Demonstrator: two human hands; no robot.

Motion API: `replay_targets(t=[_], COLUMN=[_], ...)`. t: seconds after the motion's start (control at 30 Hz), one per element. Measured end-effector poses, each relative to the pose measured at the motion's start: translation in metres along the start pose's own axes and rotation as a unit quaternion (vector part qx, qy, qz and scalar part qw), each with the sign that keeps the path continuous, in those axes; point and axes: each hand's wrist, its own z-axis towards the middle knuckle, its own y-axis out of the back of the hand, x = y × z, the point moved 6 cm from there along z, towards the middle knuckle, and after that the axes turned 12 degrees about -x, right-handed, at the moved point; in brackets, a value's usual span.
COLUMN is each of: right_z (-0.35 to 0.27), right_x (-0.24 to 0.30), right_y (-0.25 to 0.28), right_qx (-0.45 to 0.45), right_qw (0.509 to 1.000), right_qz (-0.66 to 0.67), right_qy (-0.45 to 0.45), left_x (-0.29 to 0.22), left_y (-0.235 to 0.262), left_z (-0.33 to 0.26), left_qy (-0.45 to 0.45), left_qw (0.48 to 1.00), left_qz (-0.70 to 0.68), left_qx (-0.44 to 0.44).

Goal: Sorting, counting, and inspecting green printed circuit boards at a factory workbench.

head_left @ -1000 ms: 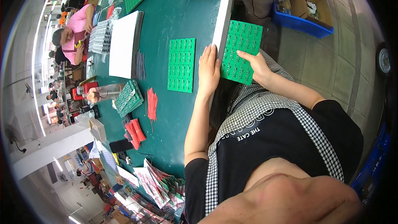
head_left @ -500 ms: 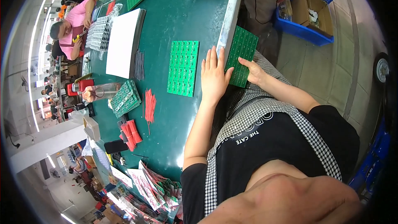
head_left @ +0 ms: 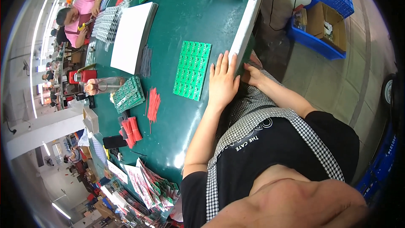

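My left hand (head_left: 223, 85) lies flat with fingers stretched out, across the table's front edge and the near end of a pale metal strip (head_left: 244, 23). Just below that edge, my right hand (head_left: 254, 75) grips a green circuit board panel (head_left: 246, 54), its fingers partly hidden. Only a narrow, dark side of this panel shows along the edge. To the left of my left hand, another green circuit board panel (head_left: 192, 71) lies flat on the green tabletop (head_left: 173, 122).
Left on the table are a white stack (head_left: 133, 38), dark wires (head_left: 146, 61), red wires (head_left: 154, 105), stacked boards (head_left: 128, 95), a clear bottle (head_left: 103, 85) and a phone (head_left: 114, 142). A person in pink (head_left: 84, 10) sits across. Blue crates (head_left: 314, 42) stand on the floor at right.
The panel in my right hand has turned from face-up to nearly edge-on beside the table edge. My right hand has dropped closer to that edge. The view has shifted slightly.
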Motion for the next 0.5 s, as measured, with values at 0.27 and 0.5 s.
replay_targets(t=[0.27, 0.5], right_z=[0.000, -0.112], right_x=[0.005, 0.075], right_y=[0.007, -0.064], right_qx=[0.007, -0.146], right_qw=[1.000, 0.899], right_qz=[0.019, -0.376], right_qy=[-0.022, 0.168], left_x=[0.000, -0.031], left_y=[0.005, 0.022], left_z=[0.001, 0.002], left_qy=[0.000, 0.009], left_qw=[1.000, 0.972], left_qz=[-0.020, -0.209], left_qx=[-0.015, -0.108])
